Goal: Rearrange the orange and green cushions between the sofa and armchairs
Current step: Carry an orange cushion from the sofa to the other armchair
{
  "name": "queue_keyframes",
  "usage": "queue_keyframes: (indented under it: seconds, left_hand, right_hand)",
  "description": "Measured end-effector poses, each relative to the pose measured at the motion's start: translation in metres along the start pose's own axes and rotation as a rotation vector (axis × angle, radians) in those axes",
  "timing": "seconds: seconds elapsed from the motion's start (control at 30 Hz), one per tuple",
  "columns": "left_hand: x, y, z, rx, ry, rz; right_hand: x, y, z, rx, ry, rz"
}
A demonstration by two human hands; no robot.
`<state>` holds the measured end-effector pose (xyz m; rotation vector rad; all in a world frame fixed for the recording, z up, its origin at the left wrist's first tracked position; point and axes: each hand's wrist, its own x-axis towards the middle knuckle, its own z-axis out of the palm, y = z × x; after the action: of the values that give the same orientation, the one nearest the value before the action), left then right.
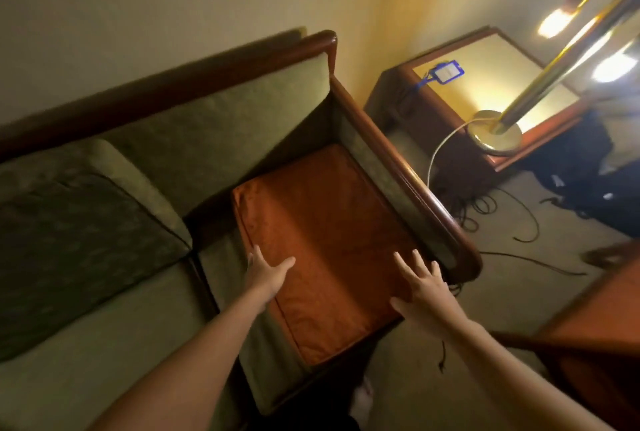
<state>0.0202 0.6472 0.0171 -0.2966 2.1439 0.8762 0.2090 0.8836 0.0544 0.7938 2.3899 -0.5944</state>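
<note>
An orange cushion (329, 240) lies flat on the right-hand seat of the green sofa (221, 132), against the wooden armrest (408, 174). My left hand (265, 273) rests on the cushion's left edge with fingers straight and thumb spread. Near the cushion's front right corner, my right hand (424, 287) lies flat with its fingers spread. A dark green cushion (69, 236) sits on the sofa's left seat, leaning on a lighter green back cushion (114, 167).
A wooden side table (460, 84) stands right of the sofa, carrying a brass lamp (498, 134) and a blue badge holder (445, 74). Cables (512, 219) trail over the carpet. Another wooden piece of furniture (595, 319) is at the lower right.
</note>
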Motion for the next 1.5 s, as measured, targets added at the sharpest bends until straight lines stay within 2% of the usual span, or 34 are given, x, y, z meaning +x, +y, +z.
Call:
queue_keyframes:
  seconds: [0.23,0.33,0.43,0.53,0.67,0.87,1.0,1.1,1.2,1.3,1.37,1.43,1.5]
  left_hand:
    - [0.039,-0.040,0.069,-0.213,0.050,-0.274]
    - [0.056,-0.057,0.080,-0.307,0.047,-0.356]
    - [0.063,-0.066,0.088,-0.233,0.152,-0.337]
    - [0.070,-0.074,0.093,-0.274,0.215,-0.328]
    - [0.078,-0.077,0.087,-0.459,0.123,-0.387]
    - [0.079,-0.082,0.069,-0.563,0.049,-0.360]
    - [0.071,-0.081,0.045,-0.599,0.034,-0.329]
    - [0.067,-0.085,0.017,-0.588,0.038,-0.322]
    - [0.060,-0.096,-0.004,-0.558,0.044,-0.327]
    - [0.049,-0.107,-0.010,-0.455,-0.044,-0.318]
    - [0.038,-0.104,-0.009,-0.404,-0.123,-0.278]
    - [0.027,-0.094,-0.006,-0.333,-0.170,-0.207]
    - [0.022,-0.076,-0.009,-0.226,-0.124,-0.106]
  right_hand:
    - [0.059,0.067,0.024,-0.079,-0.034,-0.016]
    - [0.091,0.071,0.035,0.002,-0.056,-0.019]
    - [0.122,0.079,0.044,0.130,-0.111,0.033]
    - [0.138,0.089,0.056,0.164,-0.120,0.026]
    - [0.142,0.091,0.064,0.269,-0.108,0.074]
    - [0.146,0.074,0.051,0.653,-0.129,0.264]
    - [0.136,0.071,0.042,0.691,-0.136,0.424]
    - [0.124,0.064,0.043,0.734,-0.148,0.446]
    - [0.110,0.047,0.052,0.802,-0.092,0.422]
    - [0.096,0.031,0.052,0.863,-0.007,0.341]
    - [0.088,0.026,0.048,0.793,0.022,0.255]
    - [0.079,0.015,0.038,0.747,0.139,0.200]
    - [0.067,-0.005,0.018,0.715,0.303,0.185]
